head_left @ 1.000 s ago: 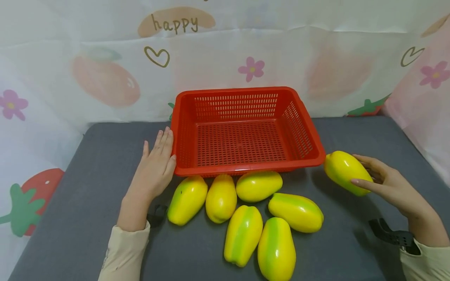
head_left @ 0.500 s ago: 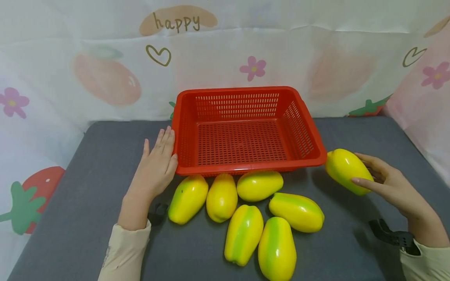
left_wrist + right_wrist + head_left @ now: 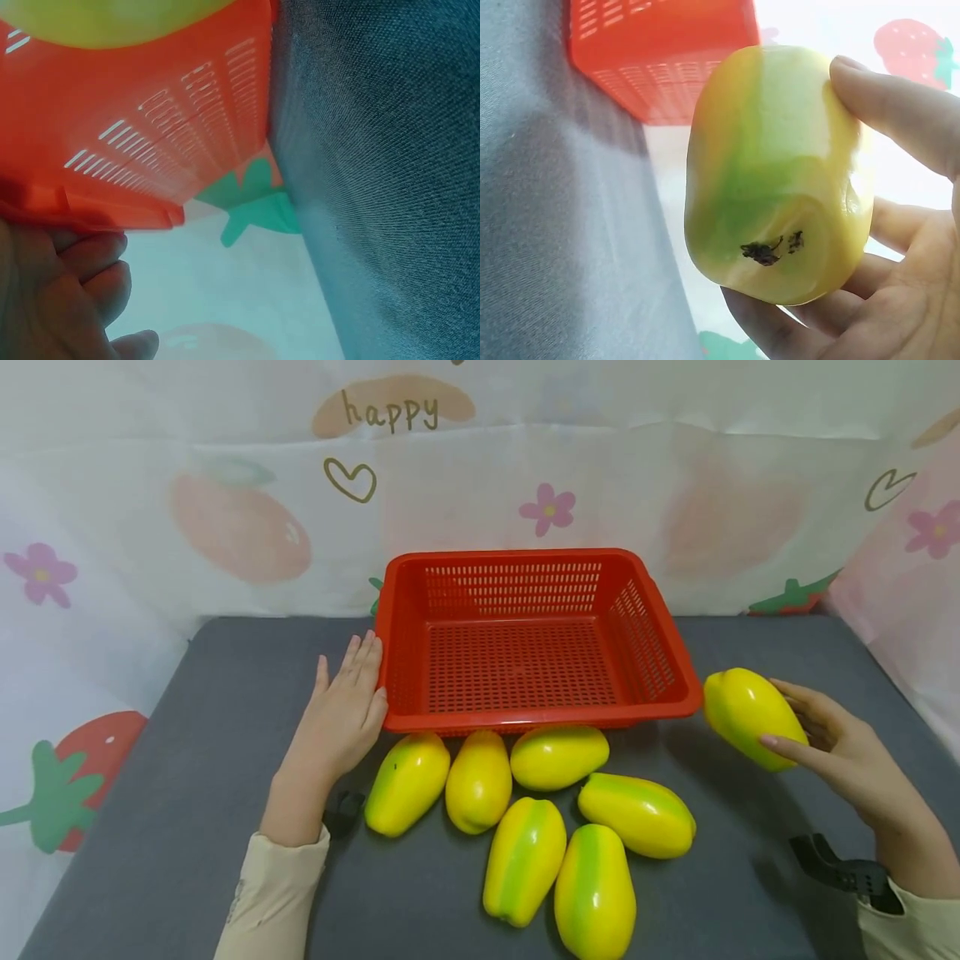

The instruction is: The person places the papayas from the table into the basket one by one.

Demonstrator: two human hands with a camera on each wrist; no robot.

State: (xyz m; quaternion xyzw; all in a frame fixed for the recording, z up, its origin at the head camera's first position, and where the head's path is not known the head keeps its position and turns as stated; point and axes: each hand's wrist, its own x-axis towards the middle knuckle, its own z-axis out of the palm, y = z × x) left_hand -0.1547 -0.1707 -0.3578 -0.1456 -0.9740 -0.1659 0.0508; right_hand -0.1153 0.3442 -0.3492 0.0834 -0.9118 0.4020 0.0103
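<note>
six yellow-green fruits (image 3: 525,862) lie loose on the grey surface (image 3: 187,818). farther back, a person's right hand (image 3: 836,742) grasps another fruit (image 3: 750,717) beside the red basket (image 3: 540,718), thumb and fingers on opposite sides, apparently for security; the left hand (image 3: 339,720), fingers extended, touches the rim, seemingly steadying it.

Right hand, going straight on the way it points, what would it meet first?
Likely the red basket, its right rim touched by the held yellow fruit; depth is unclear, so it might pass above.
</note>
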